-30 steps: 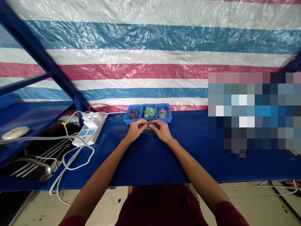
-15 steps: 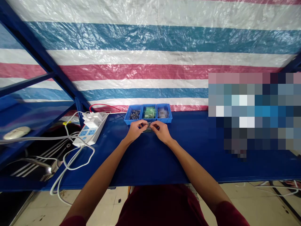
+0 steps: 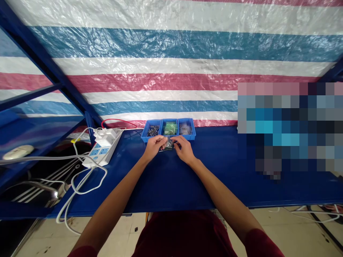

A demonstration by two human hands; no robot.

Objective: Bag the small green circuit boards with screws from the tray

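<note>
A small clear plastic bag (image 3: 168, 144) is held low over the table, just in front of the blue bins. My left hand (image 3: 154, 147) pinches its left side between thumb and fingers. At the bag's upper right edge, my right hand (image 3: 184, 148) has its fingers curled and closed on the plastic. The bag's contents are too small to make out. Behind my hands stand three joined blue bins: the left bin (image 3: 144, 136) has dark metal screws, the middle bin (image 3: 169, 136) green-tinted packets, and the right bin (image 3: 190, 137) clear plastic packets.
A white power strip (image 3: 103, 151) with plugged-in adapters lies to the left on the blue table (image 3: 171, 182). Looped white cables (image 3: 76, 184) hang over the front edge. A striped plastic sheet (image 3: 166, 82) forms the back. The right side is pixelated.
My fingertips, close together before, have moved apart, with the right hand shifting slightly right. More of the clear bag shows between them.
</note>
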